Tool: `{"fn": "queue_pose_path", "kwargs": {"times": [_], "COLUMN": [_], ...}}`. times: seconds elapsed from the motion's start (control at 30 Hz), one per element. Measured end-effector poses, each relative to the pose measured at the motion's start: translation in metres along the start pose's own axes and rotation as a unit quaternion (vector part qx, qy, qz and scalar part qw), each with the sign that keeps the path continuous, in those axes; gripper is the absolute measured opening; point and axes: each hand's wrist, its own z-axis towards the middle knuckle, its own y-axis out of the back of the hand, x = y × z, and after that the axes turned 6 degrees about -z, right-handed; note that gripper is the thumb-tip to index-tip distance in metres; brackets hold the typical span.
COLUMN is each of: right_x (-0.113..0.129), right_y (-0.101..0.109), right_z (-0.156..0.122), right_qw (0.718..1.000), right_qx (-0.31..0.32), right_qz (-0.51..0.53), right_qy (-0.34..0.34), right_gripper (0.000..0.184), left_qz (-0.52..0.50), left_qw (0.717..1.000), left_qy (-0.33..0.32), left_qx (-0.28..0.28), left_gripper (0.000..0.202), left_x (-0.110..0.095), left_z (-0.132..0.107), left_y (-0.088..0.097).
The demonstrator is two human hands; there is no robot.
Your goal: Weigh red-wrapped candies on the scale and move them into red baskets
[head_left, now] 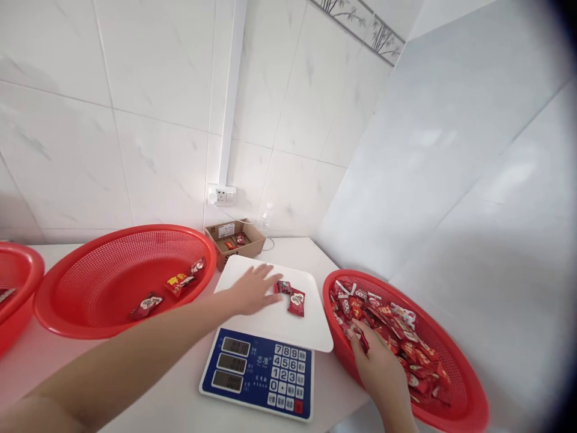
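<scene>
My left hand (255, 288) reaches over the white pan of the weighing scale (243, 270), fingers spread and palm down. Just right of its fingertips, two small red wrapped candies lie on the pan: a darker one (283, 287) and a larger one (296, 302) with a pale label. At the near left rim of the right red basket (473, 409), my right hand (381, 364) has thumb and fingers closed on a red wrapped candy (362, 338), partly covered by the fingers. Many similar wrapped candies (406, 349) fill that basket.
A large red perforated basket (112, 252) to the left holds a few packets; another red basket (18, 300) is cut off at the left edge. Behind the scale stand a cardboard box (238, 240) and a clear bottle (267, 219). A socket (222, 195) with a cable is on the tiled wall.
</scene>
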Motion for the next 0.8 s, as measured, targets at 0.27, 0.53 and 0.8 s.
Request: {"fn": "queue_pose_path", "kwargs": {"times": [0.27, 0.53, 0.8], "right_x": [-0.002, -0.001, 0.0], "right_y": [0.001, 0.002, 0.005], "right_z": [-0.001, 0.0, 0.001], "right_qw": [1.0, 0.999, 0.999], "right_qx": [0.01, 0.018, 0.017], "right_qz": [-0.008, -0.034, -0.039], "right_qy": [0.01, -0.014, -0.004], "right_gripper": [0.053, 0.056, 0.055], "left_qz": [-0.033, -0.063, -0.038], "left_qw": [0.996, 0.996, 0.985], "left_qy": [-0.036, -0.07, 0.079], "left_qx": [0.071, -0.004, -0.151], "left_gripper": [0.044, 0.023, 0.035], "left_x": [-0.054, -0.026, 0.051], "left_z": [0.05, 0.025, -0.061], "left_y": [-0.036, -0.028, 0.053]}}
